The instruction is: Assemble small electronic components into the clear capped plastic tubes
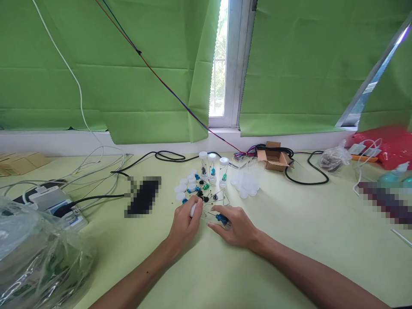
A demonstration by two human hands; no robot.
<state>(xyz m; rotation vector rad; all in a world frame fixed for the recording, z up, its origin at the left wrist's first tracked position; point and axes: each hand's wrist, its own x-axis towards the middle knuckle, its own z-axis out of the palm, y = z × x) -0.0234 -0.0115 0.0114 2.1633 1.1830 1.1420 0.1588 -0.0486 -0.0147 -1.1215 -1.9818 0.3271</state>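
Note:
My left hand (186,221) is closed around a small white cap (193,209) on the pale green table (289,231). My right hand (236,224) lies beside it and pinches a small blue part (222,218) between thumb and fingers. Just beyond both hands lies a scatter of several white caps (185,185), small blue, green and black parts (206,187) and thin wire pins. Three upright clear tubes with white caps (212,168) stand behind the scatter, each with a small coloured part inside. A cluster of empty clear tubes (246,182) stands to their right.
A blurred dark object (143,196) lies left of the parts, with black and white cables (106,171) running to devices at the far left. A clear plastic bag (35,257) fills the near left corner. An open cardboard box (274,156) and a black cable loop sit at the back; a red bag (391,143) is far right.

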